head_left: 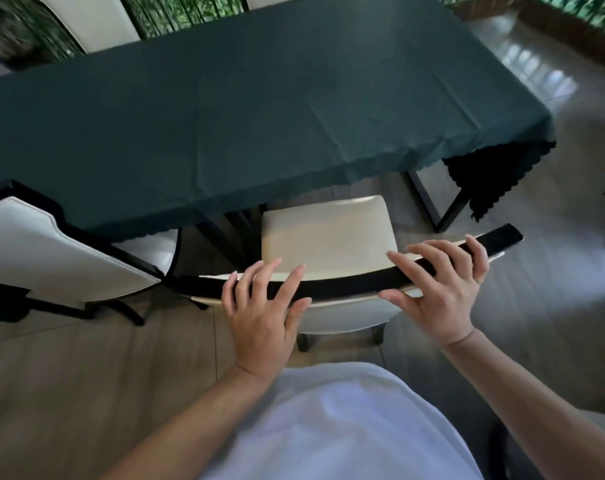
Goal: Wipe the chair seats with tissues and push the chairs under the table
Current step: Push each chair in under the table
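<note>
A chair with a cream seat (325, 237) and a black top rail (349, 280) stands in front of me, its seat front just under the near edge of the table (259, 116), which wears a dark green cloth. My left hand (263, 306) rests on the left part of the rail with fingers spread and nearly straight. My right hand (439, 285) lies over the right part of the rail, fingers draped across it and thumb on the near side. No tissue shows in either hand.
A second cream chair (52, 251) stands at the left, its back close to the table edge. Two more chair backs (97, 19) rise beyond the far side. A black table leg (432, 199) sits right of the seat. The floor is pale wood.
</note>
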The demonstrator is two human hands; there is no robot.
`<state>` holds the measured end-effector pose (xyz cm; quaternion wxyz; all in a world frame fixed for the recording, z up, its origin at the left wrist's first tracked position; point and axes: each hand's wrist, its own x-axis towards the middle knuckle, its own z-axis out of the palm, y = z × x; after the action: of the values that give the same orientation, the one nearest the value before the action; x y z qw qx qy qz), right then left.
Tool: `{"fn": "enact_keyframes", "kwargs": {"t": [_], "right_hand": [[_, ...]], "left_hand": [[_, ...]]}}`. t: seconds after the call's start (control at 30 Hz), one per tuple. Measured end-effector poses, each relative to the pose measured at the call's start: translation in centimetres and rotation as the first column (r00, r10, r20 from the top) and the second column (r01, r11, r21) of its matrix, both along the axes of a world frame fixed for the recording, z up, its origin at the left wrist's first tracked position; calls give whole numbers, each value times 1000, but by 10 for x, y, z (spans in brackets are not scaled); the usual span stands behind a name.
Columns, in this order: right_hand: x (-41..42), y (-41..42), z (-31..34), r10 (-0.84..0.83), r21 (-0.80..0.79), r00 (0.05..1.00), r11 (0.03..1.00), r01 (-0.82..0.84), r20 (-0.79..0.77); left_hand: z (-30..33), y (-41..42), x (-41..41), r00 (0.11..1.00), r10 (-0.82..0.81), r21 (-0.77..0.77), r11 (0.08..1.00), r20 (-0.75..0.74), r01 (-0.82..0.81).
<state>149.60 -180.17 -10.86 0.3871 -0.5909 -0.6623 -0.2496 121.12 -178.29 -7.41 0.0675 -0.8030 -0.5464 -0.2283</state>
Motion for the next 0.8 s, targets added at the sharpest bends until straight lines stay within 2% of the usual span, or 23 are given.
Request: {"fn": "enact_keyframes", "kwargs": {"t": [0.13, 0.3, 0.43, 0.8], "right_hand": [[14, 17, -5, 28, 69, 1000, 997, -28, 0], [48, 45, -1, 33, 43, 999, 999, -33, 5], [38, 55, -9, -15, 49, 998, 999, 18, -62], [18, 87, -16, -45, 78, 997, 996, 50, -70]], "left_hand": [[2, 0, 14, 999, -2, 12, 1000, 34, 2], [-9, 22, 46, 999, 14, 36, 999, 51, -16], [-13, 41, 45, 999, 1, 86, 996, 47, -5], [-24, 78, 25, 997, 4, 153, 988, 74, -16]]}}
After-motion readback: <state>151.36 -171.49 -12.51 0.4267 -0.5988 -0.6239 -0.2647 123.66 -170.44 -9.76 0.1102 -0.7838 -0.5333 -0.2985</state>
